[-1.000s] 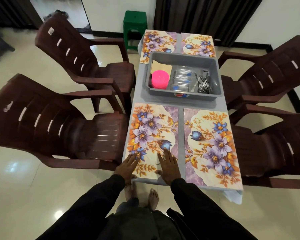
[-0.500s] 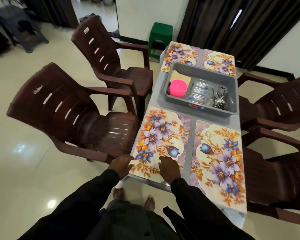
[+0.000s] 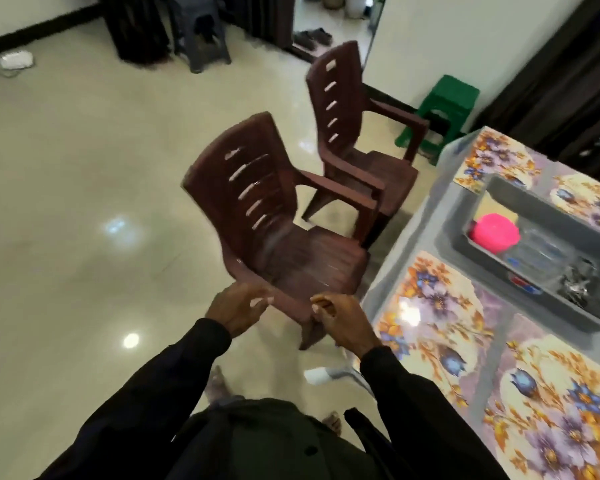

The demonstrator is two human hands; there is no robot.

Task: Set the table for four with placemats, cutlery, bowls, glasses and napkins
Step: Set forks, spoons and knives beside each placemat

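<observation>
Both hands are off the desk (image 3: 394, 268), held before the front seat edge of the near chair (image 3: 274, 237). The left grip (image 3: 238, 306) is loosely spread, fingers part extended, nothing seen in it. The right grip (image 3: 343, 320) is loosely curled, also with nothing seen in it. Blur prevents telling whether either touches the chair. The desk sits at the right, its left edge running close beside the near chair and the far chair (image 3: 354, 150). Four floral placemats lie on it: near-left placemat (image 3: 430, 317) and near-right placemat (image 3: 551, 410) side by side by the near edge, far-left placemat (image 3: 489, 164) and far-right placemat (image 3: 589, 199) by the far edge. Between the two pairs stands a grey tub (image 3: 534, 211) holding a pink bowl (image 3: 496, 232), clear glasses (image 3: 541, 251) and cutlery (image 3: 579, 285). A green stool (image 3: 444, 102) stands beyond the far corner. Open floor (image 3: 66, 202) extends left of both chairs.
</observation>
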